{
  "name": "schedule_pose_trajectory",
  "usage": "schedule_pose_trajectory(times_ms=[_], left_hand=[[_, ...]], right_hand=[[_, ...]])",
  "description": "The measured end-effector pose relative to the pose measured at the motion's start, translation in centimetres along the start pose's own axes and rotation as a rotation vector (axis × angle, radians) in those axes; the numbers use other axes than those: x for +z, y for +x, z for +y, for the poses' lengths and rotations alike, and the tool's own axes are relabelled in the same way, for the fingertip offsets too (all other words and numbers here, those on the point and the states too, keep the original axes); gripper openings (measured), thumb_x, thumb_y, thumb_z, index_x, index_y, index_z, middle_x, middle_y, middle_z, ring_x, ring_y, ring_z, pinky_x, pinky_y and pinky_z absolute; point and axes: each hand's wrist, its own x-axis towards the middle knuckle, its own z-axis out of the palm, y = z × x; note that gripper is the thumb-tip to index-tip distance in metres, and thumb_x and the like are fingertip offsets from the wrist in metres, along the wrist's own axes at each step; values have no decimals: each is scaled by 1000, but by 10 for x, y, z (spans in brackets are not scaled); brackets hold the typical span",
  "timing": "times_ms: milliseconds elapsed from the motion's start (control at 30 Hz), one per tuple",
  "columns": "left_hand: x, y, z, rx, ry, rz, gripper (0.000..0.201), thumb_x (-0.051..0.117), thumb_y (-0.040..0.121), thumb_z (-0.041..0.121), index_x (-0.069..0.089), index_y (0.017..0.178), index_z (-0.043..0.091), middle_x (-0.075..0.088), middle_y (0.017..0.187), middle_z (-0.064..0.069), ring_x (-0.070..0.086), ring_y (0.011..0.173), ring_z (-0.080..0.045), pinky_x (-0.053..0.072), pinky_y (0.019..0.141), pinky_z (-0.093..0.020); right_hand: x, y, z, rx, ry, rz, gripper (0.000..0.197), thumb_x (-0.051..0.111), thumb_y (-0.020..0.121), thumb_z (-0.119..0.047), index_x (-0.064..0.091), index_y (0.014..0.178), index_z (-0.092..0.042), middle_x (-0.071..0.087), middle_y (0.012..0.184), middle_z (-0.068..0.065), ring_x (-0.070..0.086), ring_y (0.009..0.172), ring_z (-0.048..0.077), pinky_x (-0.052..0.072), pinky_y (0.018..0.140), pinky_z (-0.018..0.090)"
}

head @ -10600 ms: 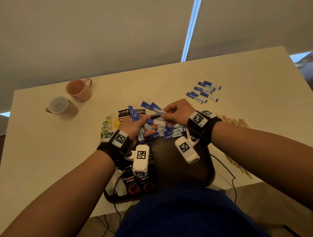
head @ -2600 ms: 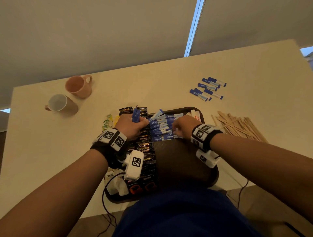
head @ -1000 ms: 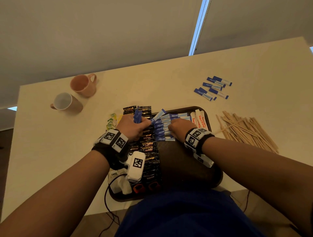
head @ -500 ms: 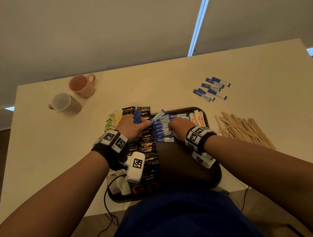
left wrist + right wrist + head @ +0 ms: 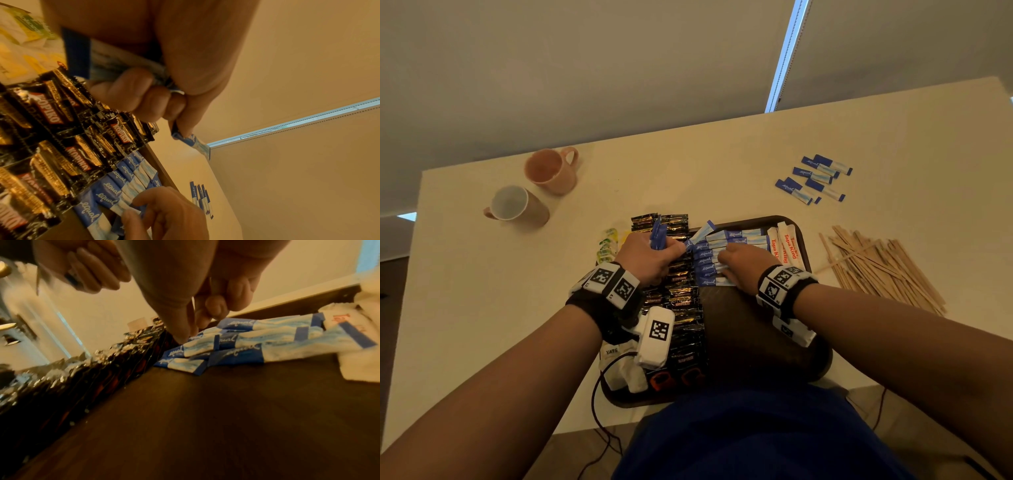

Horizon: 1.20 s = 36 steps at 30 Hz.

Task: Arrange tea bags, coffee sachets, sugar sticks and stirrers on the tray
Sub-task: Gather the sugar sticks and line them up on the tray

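**A:** Head view first: what's different from a moment ago?

**B:** Little. My left hand (image 5: 650, 255) still grips a bundle of blue sugar sticks (image 5: 658, 235) in a closed fist above the coffee sachets (image 5: 681, 294). My right hand (image 5: 743, 265) has stayed on the row of blue sticks (image 5: 705, 263) lying on the tray (image 5: 822, 363), fingers curled, tips pressing them into line. Since ten seconds back, the loose fan of sticks has become a neat column beside the sachets.

**A:** So where does that leave the job?

**B:** Sugar is partly placed, I'd judge. More blue sticks (image 5: 813, 178) lie out on the table, and the stirrers (image 5: 883, 267) sit in a heap right of the tray, not yet on it.

**A:** Room to work?

**B:** The near half of the tray is bare dark surface. The far rim is close behind the sticks, with white sachets (image 5: 784, 245) crowding the right corner.
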Motion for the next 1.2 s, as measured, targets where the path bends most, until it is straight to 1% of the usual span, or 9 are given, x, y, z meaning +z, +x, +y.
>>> schedule_pose_trajectory(times_ms=[133,233,400,500,633,733,833,1000,1200], left_hand=[[2,-1,2,4,-1,-11,22,69,91,22,61,72,15,45,44,4,39,38,-12,33,40,-22],[2,0,2,6,-7,-11,22,69,91,21,60,71,15,45,44,4,39,38,-12,32,40,-22],[1,0,1,1,-22,-3,21,70,90,21,61,74,12,44,43,4,37,36,-12,31,38,-21],[0,1,1,1,-17,3,20,70,90,21,62,75,12,45,45,3,38,37,-11,32,38,-20],[1,1,0,9,-8,0,20,71,90,22,63,75,12,46,48,1,39,38,-13,33,39,-21],[1,2,-1,9,-14,-2,21,71,90,21,62,72,14,46,47,1,39,39,-13,33,39,-21],[3,2,-1,8,-17,-14,22,70,91,21,61,71,17,46,46,3,39,39,-14,33,40,-23],[4,0,0,9,-12,-12,22,69,91,21,61,72,17,45,45,2,38,39,-15,32,41,-22],[3,-2,-2,8,-9,-12,23,70,90,22,60,71,17,46,46,2,39,40,-15,33,41,-23]], right_hand=[[-1,5,0,14,-62,-12,18,55,96,-16,62,111,-11,55,110,8,58,100,26,53,85,40],[1,8,-2,13,-84,-31,16,56,95,-12,63,109,-10,55,107,8,58,97,27,54,82,41],[1,11,-5,6,-82,-15,13,55,95,-9,61,107,-8,54,104,9,59,93,28,53,78,39],[-1,12,-5,1,-77,-25,14,55,96,-11,61,108,-7,55,105,10,59,94,28,52,79,39],[-4,11,-3,14,-61,-26,13,55,95,-10,64,102,-5,55,103,11,60,93,30,53,80,41],[-5,5,1,15,-3,2,15,55,96,-18,63,102,-7,57,106,10,58,97,28,52,83,40],[0,-3,1,-15,-14,-32,22,57,94,-29,60,107,-12,56,111,6,58,101,25,52,85,38],[4,-4,-4,-33,-65,-50,25,59,93,-29,61,112,-12,56,112,6,56,105,24,50,86,36],[-4,-6,-3,-18,-26,-34,23,58,94,-31,60,106,-12,55,110,5,57,100,23,51,84,34]])
